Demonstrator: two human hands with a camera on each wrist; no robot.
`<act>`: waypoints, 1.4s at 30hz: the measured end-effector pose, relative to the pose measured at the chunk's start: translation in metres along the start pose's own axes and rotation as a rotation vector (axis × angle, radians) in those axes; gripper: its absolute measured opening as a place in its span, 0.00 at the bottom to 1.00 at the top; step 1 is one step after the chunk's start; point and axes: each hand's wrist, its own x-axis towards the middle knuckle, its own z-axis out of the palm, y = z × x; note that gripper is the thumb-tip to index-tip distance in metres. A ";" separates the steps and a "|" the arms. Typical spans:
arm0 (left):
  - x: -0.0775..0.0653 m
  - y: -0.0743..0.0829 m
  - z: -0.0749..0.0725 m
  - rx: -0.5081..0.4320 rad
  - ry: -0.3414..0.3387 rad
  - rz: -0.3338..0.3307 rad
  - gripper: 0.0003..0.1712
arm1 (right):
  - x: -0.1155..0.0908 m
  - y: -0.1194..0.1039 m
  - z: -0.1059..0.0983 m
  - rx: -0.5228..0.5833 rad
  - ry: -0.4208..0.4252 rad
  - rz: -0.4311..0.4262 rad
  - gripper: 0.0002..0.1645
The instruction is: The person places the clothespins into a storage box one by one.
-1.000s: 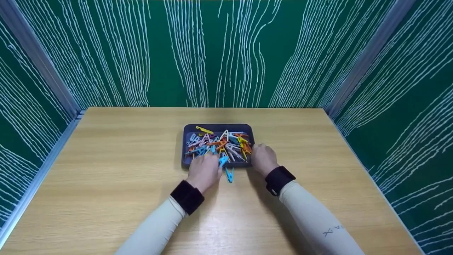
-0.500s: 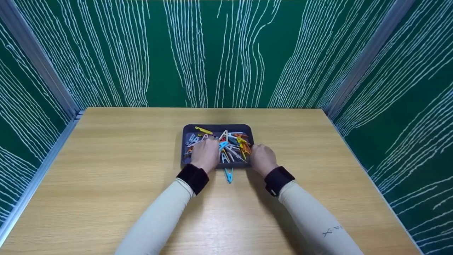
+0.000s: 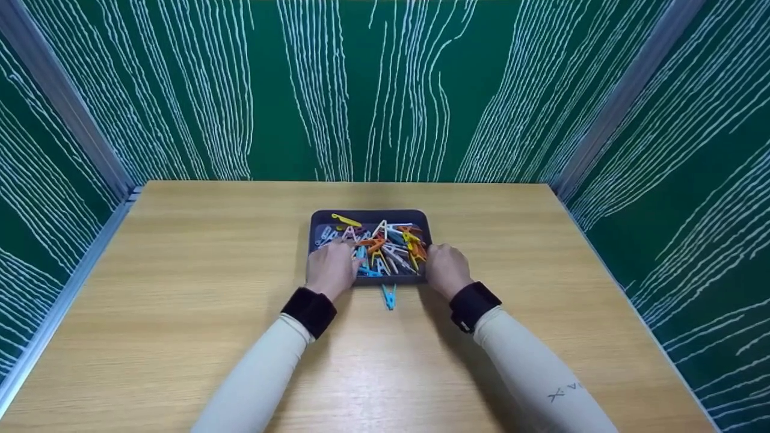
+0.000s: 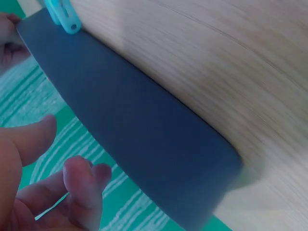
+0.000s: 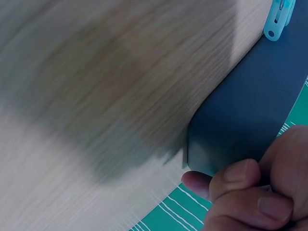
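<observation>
A dark tray holds a heap of mixed-colour plastic clothespins. My right hand grips the tray's right side near the front corner; in the right wrist view its curled fingers sit against the tray wall. Over the tray's left front part is my left hand. Thumb and fingers stand apart with nothing between them in the left wrist view. A light-blue clothespin lies outside, against the tray's front wall. Part of the heap is hidden behind my left hand.
The tray rests on a wood-grain table. Green panels with white wavy lines rise behind and at both sides, with metal posts at the corners.
My left hand carried a blue clothespin forward over the tray, let it go there, then drew back to the left. My right hand stays at the tray's right side.
</observation>
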 end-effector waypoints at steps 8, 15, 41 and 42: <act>-0.001 -0.034 -0.012 -0.016 0.064 -0.115 0.21 | 0.000 0.000 0.001 -0.010 0.022 -0.011 0.05; 0.001 -0.055 -0.014 0.005 0.033 -0.191 0.18 | 0.000 -0.001 0.001 -0.016 -0.004 0.004 0.06; 0.012 -0.068 -0.002 -0.069 -0.106 -0.242 0.11 | 0.002 0.000 -0.005 -0.019 -0.062 0.027 0.09; 0.013 -0.067 -0.001 -0.072 -0.108 -0.241 0.11 | 0.002 0.001 -0.005 -0.013 -0.072 0.033 0.09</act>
